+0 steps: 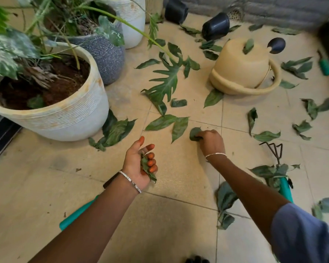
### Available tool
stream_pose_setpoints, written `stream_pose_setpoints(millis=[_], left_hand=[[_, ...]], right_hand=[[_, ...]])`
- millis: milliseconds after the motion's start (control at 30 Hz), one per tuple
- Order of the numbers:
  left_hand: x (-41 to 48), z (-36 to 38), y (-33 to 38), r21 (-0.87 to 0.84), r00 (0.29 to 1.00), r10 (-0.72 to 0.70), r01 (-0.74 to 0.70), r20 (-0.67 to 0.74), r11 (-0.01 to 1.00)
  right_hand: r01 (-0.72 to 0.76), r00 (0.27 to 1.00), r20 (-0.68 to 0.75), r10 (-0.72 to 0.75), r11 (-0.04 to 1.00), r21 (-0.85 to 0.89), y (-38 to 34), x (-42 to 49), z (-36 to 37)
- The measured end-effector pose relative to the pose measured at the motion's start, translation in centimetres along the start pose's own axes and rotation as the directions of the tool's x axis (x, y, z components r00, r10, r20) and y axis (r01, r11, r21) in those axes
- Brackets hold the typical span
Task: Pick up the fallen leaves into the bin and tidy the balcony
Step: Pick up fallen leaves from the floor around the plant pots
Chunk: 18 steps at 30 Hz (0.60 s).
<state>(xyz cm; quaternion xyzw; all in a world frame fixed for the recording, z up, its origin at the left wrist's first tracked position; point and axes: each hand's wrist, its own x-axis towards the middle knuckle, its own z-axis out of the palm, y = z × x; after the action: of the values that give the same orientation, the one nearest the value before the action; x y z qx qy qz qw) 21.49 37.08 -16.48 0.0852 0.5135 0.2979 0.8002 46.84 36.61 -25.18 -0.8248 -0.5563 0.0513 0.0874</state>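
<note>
1. Open room: the beige tiled floor (46,177) lies bare at near left. A large white pot (65,118) bounds it on the left, and a grey wall (273,8) closes the far edge.
2. Fallen leaves (165,122) are strewn over the middle and right tiles, some flat, some curled.
3. The right hand (212,142), knuckles up, grasps a crumpled leaf (195,133) at floor level, just right of two flat leaves.
4. The left hand (141,164), palm up, has its fingers curled round a held leaf (146,168).
5. Surfaces: the white pot is ribbed and stained. The grey pot (106,59) behind it is speckled and rough. A smooth cream watering can (241,69) lies tipped over with a leaf on it.
6. Containers: the white pot holds brown soil and a plant. Two black pots (216,25) lie on their sides near the wall, and I cannot tell what is in them.
</note>
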Motion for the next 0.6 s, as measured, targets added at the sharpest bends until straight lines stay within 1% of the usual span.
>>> stream_pose_setpoints(millis=[67, 133, 167, 233, 300, 333, 400, 433, 467, 533, 567, 600], left_hand=[[0.0, -0.6, -0.6, 0.016, 1.000, -0.001, 0.001, -0.012, 1.000], [0.1, -0.9, -1.3, 0.048, 1.000, -0.004, 0.005, -0.022, 0.999], [0.1, -0.9, -1.6, 0.059, 1.000, -0.010, 0.011, -0.019, 0.998], [0.0, -0.5, -2.2, 0.073, 1.000, -0.027, 0.026, 0.005, 0.997], [-0.2, 0.2, -2.8, 0.088, 0.998, -0.047, 0.043, 0.043, 0.995], [-0.1, 0.5, -3.0, 0.092, 0.998, -0.057, 0.053, 0.039, 0.994], [0.5, 1.0, -3.4, 0.115, 0.998, -0.055, 0.058, -0.028, 0.992], [0.8, 1.1, -3.7, 0.127, 0.997, -0.043, 0.052, -0.070, 0.991], [1.1, 1.2, -3.8, 0.122, 0.994, -0.025, 0.038, -0.106, 0.992], [1.6, 1.3, -3.9, 0.073, 0.988, 0.008, 0.004, -0.157, 0.997], [1.6, 1.3, -3.8, 0.056, 0.986, 0.020, -0.011, -0.163, 0.998], [1.5, 1.5, -3.7, 0.054, 0.987, 0.030, -0.022, -0.157, 0.998]], right_hand=[[-0.021, 0.993, -0.111, 0.041, 0.985, 0.172, -0.8, -2.0, -1.0], [0.014, 0.966, -0.244, 0.082, 0.930, 0.368, -2.9, -4.8, -2.6], [0.045, 0.956, -0.280, 0.091, 0.896, 0.442, -4.2, -6.5, -3.2], [0.119, 0.955, -0.292, 0.047, 0.842, 0.526, -6.9, -9.8, -3.6], [0.194, 0.962, -0.271, -0.039, 0.796, 0.573, -8.9, -12.5, -3.6], [0.234, 0.961, -0.260, -0.093, 0.773, 0.590, -9.4, -13.5, -3.5], [0.283, 0.958, -0.220, -0.184, 0.726, 0.626, -9.5, -14.5, -3.3], [0.281, 0.960, -0.197, -0.201, 0.705, 0.652, -9.1, -14.6, -3.4], [0.257, 0.966, -0.179, -0.184, 0.684, 0.682, -8.4, -14.4, -3.6], [0.154, 0.986, -0.161, -0.051, 0.660, 0.735, -6.4, -13.3, -4.1], [0.094, 0.986, -0.161, 0.036, 0.677, 0.730, -5.1, -12.5, -4.1], [0.031, 0.979, -0.166, 0.117, 0.721, 0.693, -3.4, -11.5, -4.0]])
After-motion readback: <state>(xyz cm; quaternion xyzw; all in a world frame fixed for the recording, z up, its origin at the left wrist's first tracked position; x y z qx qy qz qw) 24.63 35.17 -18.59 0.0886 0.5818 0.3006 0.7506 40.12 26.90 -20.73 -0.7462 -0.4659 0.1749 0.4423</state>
